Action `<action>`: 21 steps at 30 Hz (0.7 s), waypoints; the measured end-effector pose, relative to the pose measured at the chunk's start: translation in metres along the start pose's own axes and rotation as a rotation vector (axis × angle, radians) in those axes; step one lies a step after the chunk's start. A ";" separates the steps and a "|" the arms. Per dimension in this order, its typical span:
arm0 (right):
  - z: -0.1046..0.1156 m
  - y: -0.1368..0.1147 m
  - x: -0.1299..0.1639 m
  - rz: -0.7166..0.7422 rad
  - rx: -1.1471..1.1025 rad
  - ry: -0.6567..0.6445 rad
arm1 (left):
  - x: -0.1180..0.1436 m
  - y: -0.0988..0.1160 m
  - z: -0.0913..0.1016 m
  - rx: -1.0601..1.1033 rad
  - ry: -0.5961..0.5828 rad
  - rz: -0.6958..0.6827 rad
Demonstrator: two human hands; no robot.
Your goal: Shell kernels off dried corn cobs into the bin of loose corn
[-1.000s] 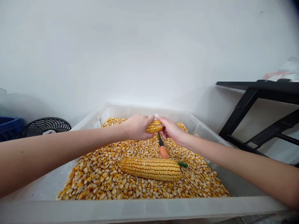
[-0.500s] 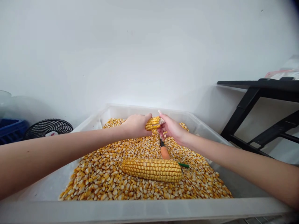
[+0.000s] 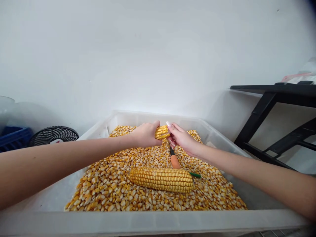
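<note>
Above the far part of the bin, my left hand (image 3: 148, 134) is wrapped round a corn cob (image 3: 161, 132) that still bears yellow kernels. My right hand (image 3: 179, 138) closes on the cob's right end, the thumb pressed against the kernels and covering that tip. Below the hands, a tool with an orange handle (image 3: 175, 162) and a dark shaft lies on the loose corn kernels (image 3: 111, 184). A larger full ear of corn (image 3: 161, 179) rests across the kernels nearer to me. Behind it pokes out a thin green piece (image 3: 195, 175), its kind unclear.
A whitish plastic bin (image 3: 158, 221) holds the kernels, its far side near a pale wall. Left of it are a black round fan-like grille (image 3: 55, 135) and a blue crate (image 3: 14, 138). To the right stands a black-framed table (image 3: 266, 95).
My right thumb and fingers have moved onto the cob's end, covering the bare tip that showed before. Kernels seen under the right fingers no longer show there. My left hand keeps its grip.
</note>
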State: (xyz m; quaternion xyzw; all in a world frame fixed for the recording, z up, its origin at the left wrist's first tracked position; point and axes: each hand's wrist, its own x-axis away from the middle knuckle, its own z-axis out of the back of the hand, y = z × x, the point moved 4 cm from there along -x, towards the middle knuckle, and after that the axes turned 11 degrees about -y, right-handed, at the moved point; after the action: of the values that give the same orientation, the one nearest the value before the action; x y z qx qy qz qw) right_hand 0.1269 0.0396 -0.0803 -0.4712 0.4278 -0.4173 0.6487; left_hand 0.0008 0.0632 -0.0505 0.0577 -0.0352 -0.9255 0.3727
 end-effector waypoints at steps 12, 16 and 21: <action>0.001 -0.003 -0.001 -0.071 -0.059 -0.013 | 0.001 0.007 0.003 -0.243 0.072 -0.020; -0.002 0.003 -0.001 -0.038 -0.096 -0.032 | 0.002 0.006 0.000 -0.243 0.051 -0.021; -0.002 0.006 -0.001 -0.047 -0.115 -0.046 | 0.001 0.004 -0.002 -0.194 0.026 -0.030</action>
State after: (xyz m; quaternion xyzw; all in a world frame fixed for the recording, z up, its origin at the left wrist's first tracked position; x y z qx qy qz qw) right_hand 0.1259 0.0412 -0.0858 -0.5271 0.4249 -0.3961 0.6203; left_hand 0.0028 0.0598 -0.0521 0.0337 0.0603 -0.9293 0.3628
